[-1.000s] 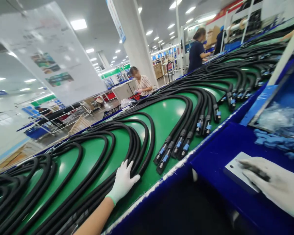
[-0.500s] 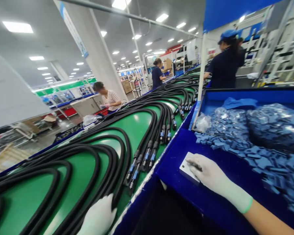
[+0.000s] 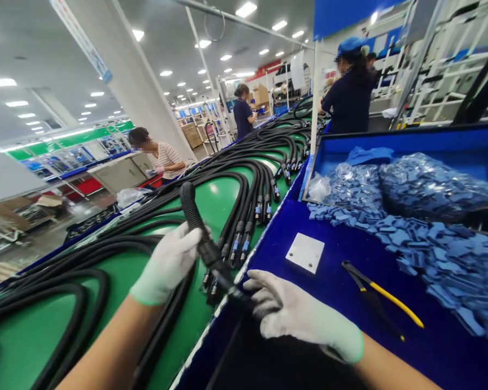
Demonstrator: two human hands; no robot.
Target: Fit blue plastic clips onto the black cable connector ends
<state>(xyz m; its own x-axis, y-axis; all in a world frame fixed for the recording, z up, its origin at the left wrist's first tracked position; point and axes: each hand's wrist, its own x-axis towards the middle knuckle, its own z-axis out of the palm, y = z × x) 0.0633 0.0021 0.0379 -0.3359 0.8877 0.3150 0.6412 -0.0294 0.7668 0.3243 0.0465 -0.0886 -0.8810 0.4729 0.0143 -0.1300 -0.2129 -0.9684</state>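
My left hand (image 3: 173,262), in a white glove, is wrapped round a thick black corrugated hose (image 3: 193,214) lifted above the green surface. The lower end of the hose points toward my right hand (image 3: 282,303) and is blurred. My gloved right hand is beside that end with its fingers apart, over the blue bench edge; nothing shows in its grasp. A white block with small holes (image 3: 305,253) lies on the blue bench top, and pliers with yellow and black handles (image 3: 378,295) lie to its right.
Rows of black hoses (image 3: 244,181) with blue-marked ends lie on the green surface (image 3: 211,200). Blue foam pieces (image 3: 439,254) spread over the bench before a blue bin (image 3: 451,138) holding bagged pieces. A white post (image 3: 315,97) rises beside it. Several people stand or sit farther back.
My left hand has risen with a hose in it. My right hand has left the white block and moved left toward the hose end. The view has shifted, and the pliers now show.
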